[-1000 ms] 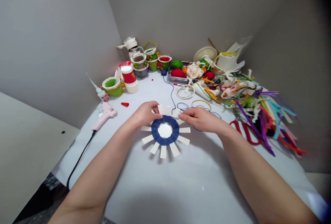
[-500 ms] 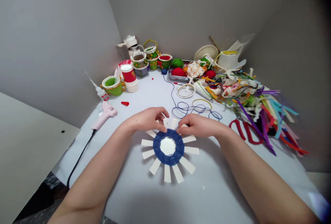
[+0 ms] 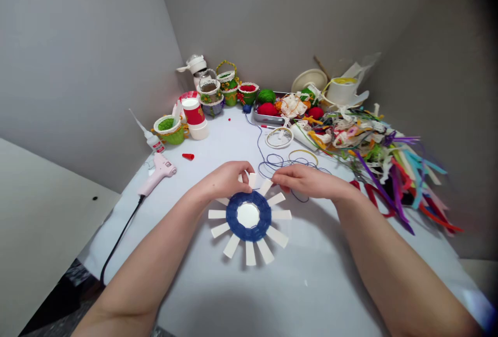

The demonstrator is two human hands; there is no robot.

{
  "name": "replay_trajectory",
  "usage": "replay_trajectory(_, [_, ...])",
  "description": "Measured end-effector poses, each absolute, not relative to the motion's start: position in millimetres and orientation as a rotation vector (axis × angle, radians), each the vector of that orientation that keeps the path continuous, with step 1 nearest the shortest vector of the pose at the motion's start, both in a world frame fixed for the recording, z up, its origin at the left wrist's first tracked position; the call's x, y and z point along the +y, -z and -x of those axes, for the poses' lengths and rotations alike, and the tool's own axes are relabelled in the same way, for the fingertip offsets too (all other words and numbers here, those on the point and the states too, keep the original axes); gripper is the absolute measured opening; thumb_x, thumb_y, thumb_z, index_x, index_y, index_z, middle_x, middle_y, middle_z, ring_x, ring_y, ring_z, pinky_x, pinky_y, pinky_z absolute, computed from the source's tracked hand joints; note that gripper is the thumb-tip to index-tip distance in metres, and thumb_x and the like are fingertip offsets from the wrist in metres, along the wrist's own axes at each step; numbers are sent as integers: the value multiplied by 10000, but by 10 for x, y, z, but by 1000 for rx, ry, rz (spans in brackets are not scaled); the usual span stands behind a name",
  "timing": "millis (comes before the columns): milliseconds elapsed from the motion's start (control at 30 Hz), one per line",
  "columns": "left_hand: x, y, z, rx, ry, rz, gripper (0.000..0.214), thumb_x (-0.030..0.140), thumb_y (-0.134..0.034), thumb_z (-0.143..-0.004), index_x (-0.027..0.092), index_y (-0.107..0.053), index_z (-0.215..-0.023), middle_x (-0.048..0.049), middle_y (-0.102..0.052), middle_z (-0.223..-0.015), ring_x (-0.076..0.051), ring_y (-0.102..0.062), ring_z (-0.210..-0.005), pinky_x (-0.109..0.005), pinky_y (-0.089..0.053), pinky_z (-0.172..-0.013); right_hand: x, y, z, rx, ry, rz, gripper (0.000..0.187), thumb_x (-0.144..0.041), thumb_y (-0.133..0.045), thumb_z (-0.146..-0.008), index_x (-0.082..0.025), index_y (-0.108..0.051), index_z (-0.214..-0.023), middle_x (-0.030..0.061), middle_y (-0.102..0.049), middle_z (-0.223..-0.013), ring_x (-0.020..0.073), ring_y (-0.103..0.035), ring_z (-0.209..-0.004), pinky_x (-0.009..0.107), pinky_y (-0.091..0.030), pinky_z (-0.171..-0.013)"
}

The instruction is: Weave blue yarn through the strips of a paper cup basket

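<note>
The head view shows, nearest on the smooth white desk (image 3: 233, 300), a flat wheel of tightly woven blue cord (image 3: 249, 234) ringed by splayed white strips (image 3: 251, 254); it lies in front of the person, beneath both hands. The work in hand appears to be weaving cord around these strips; the next move would seem to call for a steady wheel and cord led neatly past the neighbouring strip.

At the wheel's far left edge, the left hand (image 3: 229, 178) arches palm down, wrist bent, with thumb and forefinger grasping the wheel at its rim. At its far right, the right hand (image 3: 301, 178) lies nearly level, fingers pointing left and drawn together beside a strip's tip; whether they pinch the thin cord I cannot tell. Both forearms slant inward from the near side.

Left of the wheel rests a pale pink glue gun (image 3: 157, 173); to its right, red-handled scissors (image 3: 372, 203) are partly under purple ribbon. Beyond the wheel, loose loops of thin blue cord (image 3: 260, 145) trail back to a small dark-blue ball (image 3: 246, 109), just beside a shallow metal tray (image 3: 268, 119) of coloured yarn.
</note>
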State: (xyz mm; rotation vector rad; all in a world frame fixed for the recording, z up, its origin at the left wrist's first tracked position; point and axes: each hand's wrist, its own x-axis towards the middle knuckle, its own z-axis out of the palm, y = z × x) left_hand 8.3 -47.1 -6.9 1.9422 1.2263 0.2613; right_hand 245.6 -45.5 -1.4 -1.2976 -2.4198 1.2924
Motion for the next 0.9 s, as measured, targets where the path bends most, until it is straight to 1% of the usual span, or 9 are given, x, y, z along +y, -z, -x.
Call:
replay_trajectory(100, [-457, 101, -65, 1250, -267, -1928, 340, 263, -657, -650, 201, -589, -978, 17, -674, -838, -141, -599, -699, -228, -425, -587, -455, 0, -2492, -2430, -1235, 1327, 300, -429, -465, -863, -184, -633, -827, 4, -599, -703, 125, -495, -626, 229, -376, -571])
replay_trajectory(200, [-452, 120, -61, 1269, -272, -1913, 346, 268, -657, -647, 196, -591, -979, 11, -674, -846, -139, -594, -692, -227, -425, -577, -493, -30, -2483, -2458, -1182, 1333, 253, -391, -485, -848, -195, -644, -857, 0, -605, -704, 127, -499, -629, 228, -364, -558])
replay_trajectory(433, [-438, 144, -62, 1319, -274, -1918, 375, 278, -662, -634, 189, -596, -993, 11, -675, -835, -136, -580, -681, -229, -417, -577, -674, -200, -2391, -2474, -789, 1378, 203, -354, -510, -850, -205, -625, -773, -5, -604, -672, 124, -484, -615, 239, -316, -557])
replay_trajectory(567, [-427, 134, -45, 1341, -288, -1900, 381, 285, -669, -627, 188, -594, -987, 8, -677, -840, -146, -589, -696, -239, -427, -601, -736, -237, -2361, -2495, -725, 1321, 179, -338, -535, -843, -203, -618, -761, 10, -618, -695, 130, -497, -628, 246, -311, -569])
replay_trajectory(733, [-424, 90, -12, 1377, -326, -1863, 334, 280, -659, -638, 187, -586, -950, 4, -680, -840, -156, -610, -704, -251, -446, -625, -719, -185, -2387, -2525, -723, 1282, 230, -375, -513, -857, -199, -620, -753, 25, -614, -694, 142, -494, -641, 251, -310, -580])
replay_trajectory(900, [-420, 63, 5, 1397, -396, -1849, 233, 265, -648, -649, 172, -584, -853, 6, -661, -791, -144, -599, -666, -247, -453, -617, -612, -80, -2441, -2487, -837, 1355, 413, -536, -455, -858, -182, -596, -699, 13, -558, -633, 134, -451, -607, 253, -296, -558])
